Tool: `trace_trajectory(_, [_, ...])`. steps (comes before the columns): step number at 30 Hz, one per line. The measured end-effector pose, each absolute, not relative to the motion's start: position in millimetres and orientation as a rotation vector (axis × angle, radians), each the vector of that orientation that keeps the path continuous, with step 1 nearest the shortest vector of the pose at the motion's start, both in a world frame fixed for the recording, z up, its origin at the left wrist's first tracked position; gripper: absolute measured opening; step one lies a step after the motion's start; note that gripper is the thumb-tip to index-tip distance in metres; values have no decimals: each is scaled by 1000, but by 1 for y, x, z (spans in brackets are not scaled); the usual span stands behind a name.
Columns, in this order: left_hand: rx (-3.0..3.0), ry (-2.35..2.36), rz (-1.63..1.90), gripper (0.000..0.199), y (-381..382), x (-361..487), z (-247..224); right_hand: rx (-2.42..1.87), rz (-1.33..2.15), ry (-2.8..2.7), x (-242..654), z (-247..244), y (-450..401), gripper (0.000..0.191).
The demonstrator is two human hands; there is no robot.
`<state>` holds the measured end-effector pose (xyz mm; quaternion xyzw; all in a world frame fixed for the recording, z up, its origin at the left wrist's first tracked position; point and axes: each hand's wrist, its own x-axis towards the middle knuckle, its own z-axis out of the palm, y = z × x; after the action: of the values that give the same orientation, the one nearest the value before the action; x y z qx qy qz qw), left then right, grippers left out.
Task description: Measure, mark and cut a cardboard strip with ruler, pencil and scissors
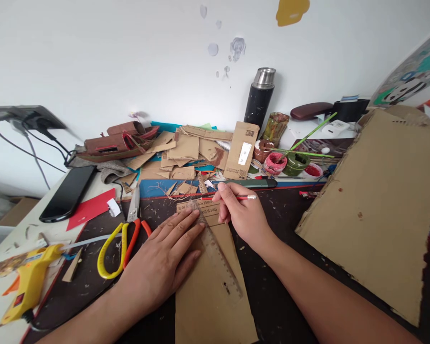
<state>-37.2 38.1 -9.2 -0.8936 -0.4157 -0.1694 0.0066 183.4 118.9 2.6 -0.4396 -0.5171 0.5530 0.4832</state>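
Note:
A long piece of brown cardboard (204, 310) with printed text at its far end lies in front of me. Across it, at a slant, rests a clear ruler (220, 253). My left hand (168, 243) lies flat with its fingers stretched, fingertips pressing on the ruler's upper part. Pinched in my right hand (243, 208) is a red pencil (246, 197) with a white end. The pencil sits nearly level over the cardboard's far end; its tip is too small to make out clearly.
Scissors (125, 243) and a yellow glue gun (32, 282) lie left, below a phone (69, 193). Behind are cardboard scraps (182, 145), a brown model boat (111, 145), open paint jars (275, 163) and a black flask (260, 98). A large cardboard sheet (376, 210) leans right.

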Motion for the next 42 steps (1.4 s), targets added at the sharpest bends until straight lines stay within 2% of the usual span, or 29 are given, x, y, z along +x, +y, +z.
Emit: trace_trajectory(42, [-2792,-1308,-510,45,39,-36,-11,-1061,1369,-1327,183,3,116,59])
